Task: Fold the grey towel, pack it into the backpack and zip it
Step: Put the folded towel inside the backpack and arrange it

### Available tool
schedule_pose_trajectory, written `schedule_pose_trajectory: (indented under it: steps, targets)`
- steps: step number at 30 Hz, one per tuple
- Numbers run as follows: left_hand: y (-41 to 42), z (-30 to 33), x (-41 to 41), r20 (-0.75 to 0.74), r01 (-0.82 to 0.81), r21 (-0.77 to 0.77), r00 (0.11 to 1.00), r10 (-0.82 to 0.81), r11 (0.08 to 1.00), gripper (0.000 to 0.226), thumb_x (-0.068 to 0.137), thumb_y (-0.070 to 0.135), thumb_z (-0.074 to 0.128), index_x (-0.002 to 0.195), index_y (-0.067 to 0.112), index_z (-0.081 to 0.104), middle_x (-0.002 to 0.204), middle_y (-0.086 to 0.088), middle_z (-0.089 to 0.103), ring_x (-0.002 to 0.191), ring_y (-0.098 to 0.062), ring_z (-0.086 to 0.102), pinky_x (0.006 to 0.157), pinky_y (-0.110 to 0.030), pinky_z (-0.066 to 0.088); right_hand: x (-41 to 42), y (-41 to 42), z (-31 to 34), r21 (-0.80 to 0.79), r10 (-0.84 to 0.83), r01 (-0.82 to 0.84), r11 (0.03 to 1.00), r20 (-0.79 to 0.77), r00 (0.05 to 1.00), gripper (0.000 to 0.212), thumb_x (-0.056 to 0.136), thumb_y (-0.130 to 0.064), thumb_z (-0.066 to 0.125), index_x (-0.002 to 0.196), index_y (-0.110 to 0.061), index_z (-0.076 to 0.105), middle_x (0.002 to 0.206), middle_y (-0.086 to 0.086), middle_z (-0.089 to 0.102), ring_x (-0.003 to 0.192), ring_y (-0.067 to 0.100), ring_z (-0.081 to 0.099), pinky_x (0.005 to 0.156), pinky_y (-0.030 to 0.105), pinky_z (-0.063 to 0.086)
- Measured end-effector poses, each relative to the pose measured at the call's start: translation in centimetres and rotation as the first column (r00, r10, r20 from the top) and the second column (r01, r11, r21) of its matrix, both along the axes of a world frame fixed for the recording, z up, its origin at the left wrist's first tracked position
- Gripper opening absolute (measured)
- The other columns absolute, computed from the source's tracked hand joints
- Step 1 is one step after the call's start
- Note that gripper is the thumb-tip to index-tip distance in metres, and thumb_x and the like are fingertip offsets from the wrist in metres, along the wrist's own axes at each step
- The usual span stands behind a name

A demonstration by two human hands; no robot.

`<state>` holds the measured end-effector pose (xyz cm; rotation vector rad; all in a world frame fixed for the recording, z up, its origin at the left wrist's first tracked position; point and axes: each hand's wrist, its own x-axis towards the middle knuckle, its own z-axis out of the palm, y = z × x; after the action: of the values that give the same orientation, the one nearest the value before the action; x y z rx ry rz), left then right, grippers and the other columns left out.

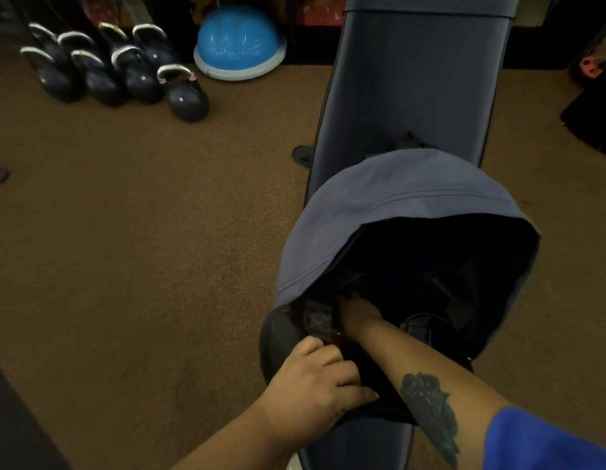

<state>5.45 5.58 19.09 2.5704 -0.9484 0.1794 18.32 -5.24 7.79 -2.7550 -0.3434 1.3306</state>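
The backpack (396, 195) lies open on a dark padded bench (416, 83), its blue-grey front flap thrown back over a black interior. My left hand (315, 381) grips the near black rim of the opening. My right hand (357, 313) reaches down into the bag at its near left side, with the fingertips lost in the dark. A small patch of grey cloth (316, 322), possibly the towel, shows just left of that hand inside the rim. The rest of the bag's inside is too dark to read.
Brown carpet (142, 232) surrounds the bench. Several dark kettlebells (125, 69) stand at the back left, next to a blue half-dome balance trainer (238, 42). A bench foot (303, 154) sticks out on the left. Dark equipment (589, 110) sits at the right edge.
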Motion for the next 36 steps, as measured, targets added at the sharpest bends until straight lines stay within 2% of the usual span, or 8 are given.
schedule_pose_trajectory:
  steps: [7, 13, 16, 20, 22, 25, 30, 36]
  targets:
    - [0.7, 0.4, 0.0, -0.052, -0.016, 0.052, 0.998, 0.019, 0.998, 0.016, 0.088, 0.044, 0.056, 0.100, 0.045, 0.066, 0.081, 0.020, 0.061, 0.075, -0.003, 0.052, 0.074, -0.024, 0.030, -0.9, -0.9, 5.4, 0.124, 0.033, -0.056, 0.991, 0.181, 0.983, 0.047, 0.091, -0.023, 0.055, 0.135, -0.014, 0.045, 0.136, 0.014, 0.048, 0.119, 0.032, 0.051, 0.092, 0.036, 0.046]
    - [1.5, 2.1, -0.4, -0.134, -0.298, -0.044, 0.948, 0.290, 0.953, 0.030, 0.080, 0.061, 0.056, 0.106, 0.045, 0.059, 0.114, 0.021, 0.051, 0.111, -0.002, 0.042, 0.090, -0.032, 0.038, -2.6, -6.7, 12.4, 0.385, -0.305, 0.170, 0.907, 0.326, 0.895, 0.021, 0.087, -0.028, 0.062, 0.106, -0.019, 0.063, 0.106, 0.005, 0.068, 0.099, 0.024, 0.063, 0.084, 0.031, 0.051]
    - [1.6, 3.6, -0.6, -0.257, -0.645, -0.127, 0.755, 0.603, 0.753, 0.040, 0.077, 0.059, 0.057, 0.108, 0.036, 0.051, 0.122, 0.006, 0.044, 0.114, -0.011, 0.038, 0.092, -0.037, 0.033, -4.6, -9.8, 15.5, 0.511, -0.484, 0.264, 0.818, 0.364, 0.796, 0.007, 0.090, -0.028, 0.060, 0.095, -0.023, 0.063, 0.086, -0.003, 0.069, 0.083, 0.016, 0.065, 0.075, 0.032, 0.053]
    - [2.8, 4.4, -0.3, -0.641, -0.929, 0.056, 0.248, 0.726, 0.366, 0.075, 0.075, 0.055, 0.068, 0.133, 0.015, 0.040, 0.140, -0.008, 0.036, 0.130, -0.027, 0.033, 0.106, -0.045, 0.031, -8.2, -13.1, 17.8, 0.658, -0.704, 0.356, 0.664, 0.390, 0.594, 0.004, 0.090, -0.021, 0.062, 0.093, -0.023, 0.062, 0.078, -0.011, 0.065, 0.073, 0.007, 0.062, 0.066, 0.026, 0.052]
    - [3.7, 4.5, -0.4, -0.858, -0.954, 0.080, 0.082, 0.508, 0.288, 0.102, 0.063, 0.074, 0.064, 0.140, 0.013, 0.035, 0.143, -0.011, 0.041, 0.129, -0.030, 0.042, 0.107, -0.048, 0.037, -10.0, -14.3, 17.9, 0.698, -0.797, 0.430, 0.573, 0.352, 0.490, 0.006, 0.089, -0.020, 0.062, 0.094, -0.023, 0.059, 0.079, -0.010, 0.063, 0.074, 0.009, 0.062, 0.063, 0.024, 0.049]
    - [3.5, 5.5, -0.8, -0.980, -0.960, 0.124, -0.078, 0.184, 0.250, 0.087, 0.082, 0.059, 0.056, 0.147, 0.013, 0.022, 0.149, -0.013, 0.036, 0.135, -0.032, 0.038, 0.109, -0.045, 0.033, -11.9, -15.5, 16.9, 0.607, -0.897, 0.669, 0.428, 0.195, 0.397, 0.027, 0.088, -0.038, 0.061, 0.102, -0.017, 0.052, 0.092, 0.000, 0.059, 0.080, 0.018, 0.059, 0.066, 0.032, 0.049]
    - [4.3, 5.4, -0.3, -0.953, -0.929, 0.185, -0.090, 0.290, 0.319, 0.069, 0.090, 0.053, 0.047, 0.140, 0.007, 0.038, 0.142, -0.015, 0.046, 0.129, -0.035, 0.045, 0.102, -0.045, 0.041, -14.1, -15.2, 15.6, 0.353, -0.864, 0.893, 0.279, -0.314, 0.394, 0.064, 0.085, -0.060, 0.051, 0.127, -0.011, 0.052, 0.127, 0.008, 0.054, 0.122, 0.027, 0.051, 0.095, 0.035, 0.038]
    - [5.5, 6.7, 0.7, -0.957, -0.945, 0.127, -0.036, 0.289, 0.302, 0.043, 0.092, 0.037, 0.056, 0.123, 0.008, 0.057, 0.118, -0.010, 0.063, 0.105, -0.030, 0.059, 0.085, -0.039, 0.050, -13.9, -14.6, 17.5, 0.416, -0.792, 0.897, 0.149, -0.493, 0.360, 0.010, 0.091, -0.026, 0.060, 0.093, -0.018, 0.066, 0.110, 0.005, 0.068, 0.085, 0.006, 0.058, 0.073, 0.024, 0.044]
